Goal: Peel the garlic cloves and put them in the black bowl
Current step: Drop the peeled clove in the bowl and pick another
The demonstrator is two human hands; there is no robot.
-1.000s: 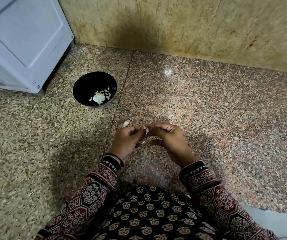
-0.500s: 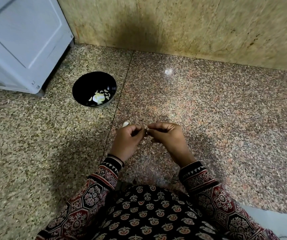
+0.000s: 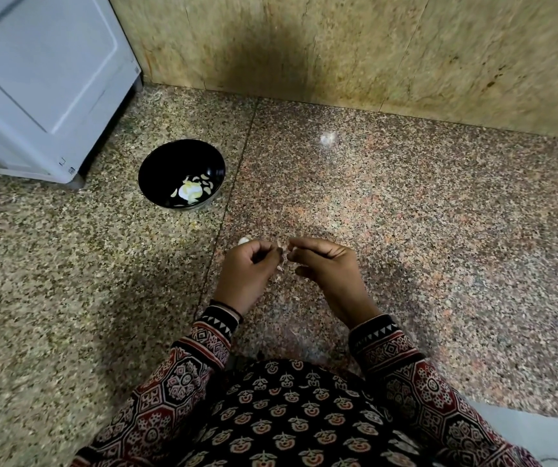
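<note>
Head view: granite floor [image 3: 405,230], beige wall [image 3: 338,45] at top, white appliance [image 3: 42,79] upper left. Black bowl [image 3: 170,160] centre-left, peeled cloves [image 3: 191,192] inside. Left hand [image 3: 244,271] and right hand [image 3: 328,267] at centre, pinching garlic clove [image 3: 282,246] between them. Since earlier: hands drawn slightly apart.

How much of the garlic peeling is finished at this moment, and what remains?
Done: several pale cloves lie in the black bowl. In hand: left hand and right hand pinch one garlic clove, skin hanging. Left: finishing it, plus one pale piece on the floor beyond the left hand.
</note>
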